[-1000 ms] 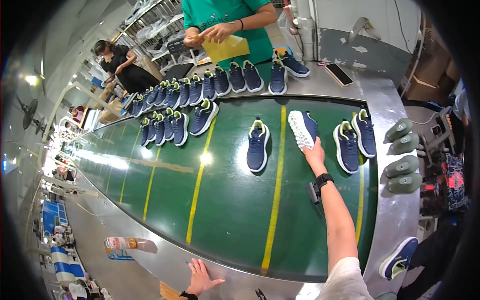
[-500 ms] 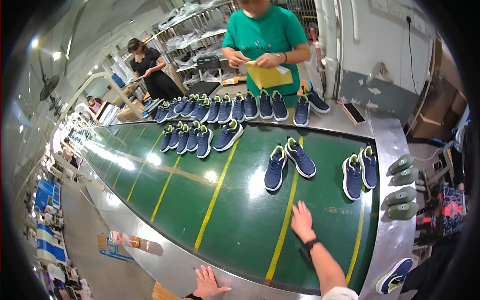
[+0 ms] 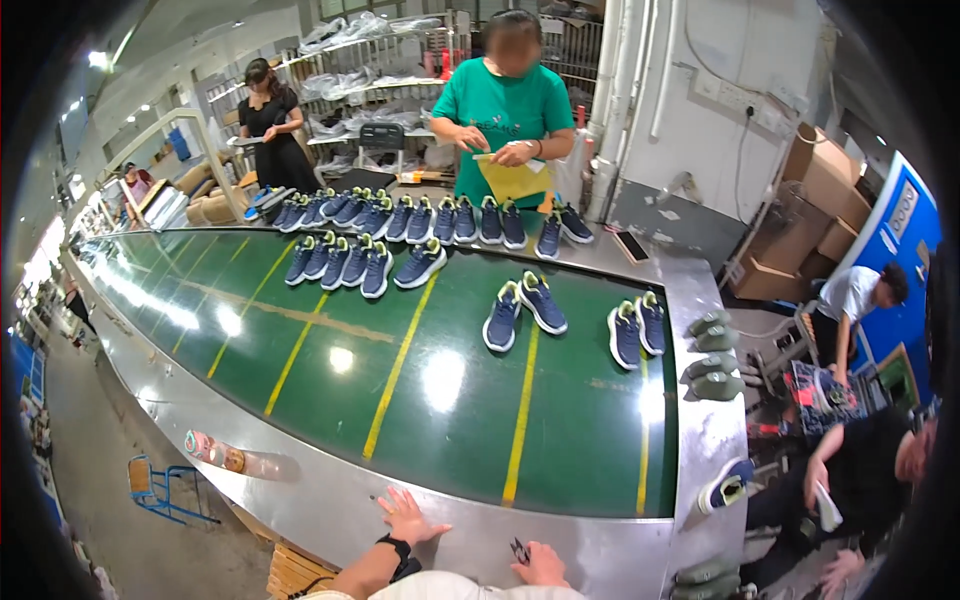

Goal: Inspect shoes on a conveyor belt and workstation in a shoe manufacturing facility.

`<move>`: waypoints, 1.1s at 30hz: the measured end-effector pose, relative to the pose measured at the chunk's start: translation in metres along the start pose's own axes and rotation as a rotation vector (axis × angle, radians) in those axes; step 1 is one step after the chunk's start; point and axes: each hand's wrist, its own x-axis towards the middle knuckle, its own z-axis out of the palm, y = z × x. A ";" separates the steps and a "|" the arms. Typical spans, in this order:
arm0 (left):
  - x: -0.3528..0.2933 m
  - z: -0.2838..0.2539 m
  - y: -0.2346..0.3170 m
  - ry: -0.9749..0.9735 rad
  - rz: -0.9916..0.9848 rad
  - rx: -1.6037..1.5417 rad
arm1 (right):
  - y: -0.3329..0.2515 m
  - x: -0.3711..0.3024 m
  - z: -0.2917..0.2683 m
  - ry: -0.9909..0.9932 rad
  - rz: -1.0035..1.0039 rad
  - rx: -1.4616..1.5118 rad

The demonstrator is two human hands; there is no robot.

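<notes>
My left hand [image 3: 412,518] lies flat on the steel edge [image 3: 470,525] of a green conveyor belt [image 3: 460,475], fingers spread and holding nothing. To its right, my right hand [image 3: 545,566] is closed around a small dark tool with pincer-like jaws [image 3: 519,551], whose handles are hidden. Ahead on the belt stands a pair of navy sneakers [image 3: 519,312] with white soles and lime linings. A second pair of sneakers [image 3: 637,330] stands farther right. More navy sneakers [image 3: 340,265] are grouped at the left, in front of a long row of sneakers [image 3: 420,220] on the far ledge.
Green shoe-shaped forms [image 3: 714,378] and a single sneaker [image 3: 726,486] lie on the right steel edge. A pink bottle [image 3: 214,450] lies on the near edge at left; a phone [image 3: 631,247] is on the far ledge. Across the belt, a person in green [image 3: 510,115] holds yellow paper [image 3: 515,180].
My right hand has drawn back from over the belt to the near edge, onto the small tool. My left hand stays flat on the steel. The view has shifted to the right.
</notes>
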 end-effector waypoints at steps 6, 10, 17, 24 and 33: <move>0.003 -0.003 -0.001 -0.069 -0.049 0.085 | 0.017 0.005 0.043 0.079 0.010 0.061; -0.011 -0.018 0.007 -0.066 -0.031 0.029 | 0.007 0.003 0.024 -0.013 0.183 0.069; 0.009 -0.013 -0.028 0.032 0.406 0.245 | 0.005 -0.045 0.053 0.332 0.275 0.327; 0.016 -0.006 -0.016 0.040 0.429 0.338 | 0.030 -0.121 0.082 0.364 0.524 0.537; 0.031 0.003 -0.018 0.023 0.318 0.415 | 0.017 -0.143 0.115 0.361 0.483 0.655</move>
